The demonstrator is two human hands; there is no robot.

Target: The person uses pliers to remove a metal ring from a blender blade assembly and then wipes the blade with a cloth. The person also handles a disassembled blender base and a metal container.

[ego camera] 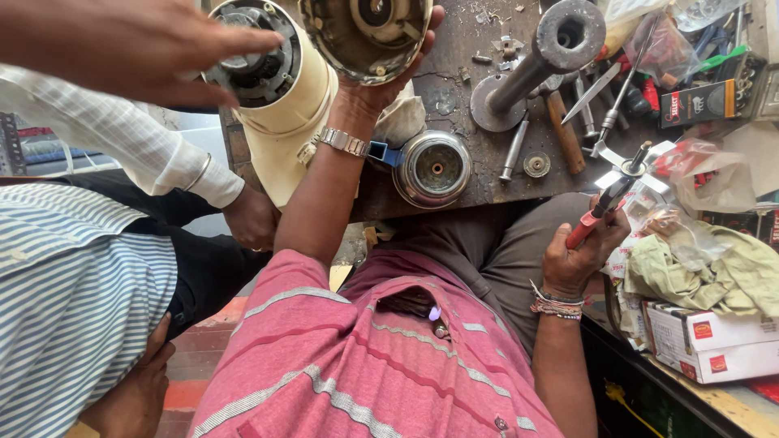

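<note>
two hands grip: left hand (381,85), frame top, fingers spread under a round metal housing (367,34); right hand (578,255), fingers wrapped around a red-handled tool (604,204).

The round metal housing (369,36) runs off the top edge, and the left hand (381,85) under it shows only wrist and fingertips. A co-worker's hand (122,49) covers part of the cream motor body (280,97). Small bits on the bench (479,174) are too small to tell.
</note>
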